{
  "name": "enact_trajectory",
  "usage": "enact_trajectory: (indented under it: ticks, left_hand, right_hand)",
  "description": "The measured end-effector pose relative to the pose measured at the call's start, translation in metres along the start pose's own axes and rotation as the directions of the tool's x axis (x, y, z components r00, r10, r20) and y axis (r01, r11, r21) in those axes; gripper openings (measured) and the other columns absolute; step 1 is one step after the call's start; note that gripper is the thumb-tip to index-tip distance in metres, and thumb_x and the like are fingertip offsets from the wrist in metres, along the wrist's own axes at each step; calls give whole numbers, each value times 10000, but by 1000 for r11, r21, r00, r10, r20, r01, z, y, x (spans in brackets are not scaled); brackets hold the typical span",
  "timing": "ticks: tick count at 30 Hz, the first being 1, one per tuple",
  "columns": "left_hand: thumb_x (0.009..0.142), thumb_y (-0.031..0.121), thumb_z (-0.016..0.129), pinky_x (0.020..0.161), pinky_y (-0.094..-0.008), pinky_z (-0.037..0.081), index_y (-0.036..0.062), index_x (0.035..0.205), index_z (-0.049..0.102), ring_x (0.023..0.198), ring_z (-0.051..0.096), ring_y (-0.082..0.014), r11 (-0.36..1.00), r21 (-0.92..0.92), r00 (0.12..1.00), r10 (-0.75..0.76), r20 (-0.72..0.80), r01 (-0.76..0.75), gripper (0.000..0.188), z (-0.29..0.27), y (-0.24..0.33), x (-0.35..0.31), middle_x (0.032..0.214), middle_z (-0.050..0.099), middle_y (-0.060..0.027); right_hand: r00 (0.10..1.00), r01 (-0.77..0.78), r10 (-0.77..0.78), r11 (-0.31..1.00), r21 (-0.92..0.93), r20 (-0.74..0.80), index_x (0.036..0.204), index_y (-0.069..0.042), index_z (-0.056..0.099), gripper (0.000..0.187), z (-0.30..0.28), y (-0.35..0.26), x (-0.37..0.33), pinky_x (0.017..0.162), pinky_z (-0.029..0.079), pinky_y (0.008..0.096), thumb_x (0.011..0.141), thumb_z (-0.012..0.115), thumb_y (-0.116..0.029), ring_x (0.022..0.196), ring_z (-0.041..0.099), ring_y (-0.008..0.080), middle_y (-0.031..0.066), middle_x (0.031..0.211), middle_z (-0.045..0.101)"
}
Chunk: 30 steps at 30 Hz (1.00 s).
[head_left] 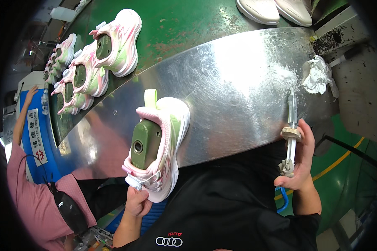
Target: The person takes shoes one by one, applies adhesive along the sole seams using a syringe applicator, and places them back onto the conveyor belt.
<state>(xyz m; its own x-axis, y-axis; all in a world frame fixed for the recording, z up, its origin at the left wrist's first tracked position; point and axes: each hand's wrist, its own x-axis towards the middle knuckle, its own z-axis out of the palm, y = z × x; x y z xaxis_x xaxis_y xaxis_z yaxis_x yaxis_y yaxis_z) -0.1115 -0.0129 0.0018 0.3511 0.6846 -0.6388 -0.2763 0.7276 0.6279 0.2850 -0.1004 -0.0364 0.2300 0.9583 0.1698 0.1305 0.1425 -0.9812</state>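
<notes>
My left hand (pixel 137 202) grips the toe end of a pink, white and pale green sneaker (pixel 168 138), by the white dial on its front. A dark green shoe last (pixel 148 140) fills the shoe's opening, and a pale green pull loop stands up at the heel. In my right hand (pixel 303 161) is a syringe (pixel 292 115), wrapped in lumpy, dirty tape at its collar and plunger end. Its narrow tip points away from me, over a white, smeared patch of the metal table (pixel 222 79). Shoe and syringe are well apart.
Several matching sneakers (pixel 120 44) stand on a green surface (pixel 167 25) at the left. Crumpled white paper (pixel 318 75) lies near a dark-handled tool (pixel 350 55) at the right. Beige shoes (pixel 259 10) sit at the far edge. A co-worker in pink (pixel 50 201) reaches along a blue machine (pixel 38 134).
</notes>
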Motion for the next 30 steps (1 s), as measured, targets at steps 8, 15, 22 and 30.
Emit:
enact_trajectory:
  ticks: [8,15,22,30]
  left_hand:
    - [741,-36,659,1025,-401,386,-10,1374,260,1213,475,-278,998,64,994,-10,-109,17,749,-19,-2,-12,1324,449,-158]
    - [755,13,640,969,-362,445,1,1354,331,1155,524,-243,998,56,989,13,-149,-5,674,-15,-2,-11,1291,494,-142]
    - [735,58,659,933,-350,462,15,1363,301,1132,528,-226,994,94,986,-38,-159,53,724,2,0,13,1280,490,-122]
    - [732,63,670,934,-349,459,25,1348,304,1127,526,-223,990,120,987,-54,-152,73,717,4,2,15,1267,490,-120]
  right_hand:
    - [992,-125,120,987,105,50,1302,98,313,1135,5,-26,-7,861,409,301,538,831,-564,978,527,206,178,1092,498]
    - [965,-252,108,625,739,238,1241,31,372,1001,60,-31,27,766,401,326,621,711,-678,906,532,232,161,1004,546]
    - [936,-323,86,593,738,341,1209,3,408,929,70,-27,51,733,387,328,647,685,-682,867,518,223,151,989,554]
    - [930,-332,84,613,717,359,1201,13,422,925,79,-18,57,689,388,313,647,685,-679,840,519,213,142,953,577]
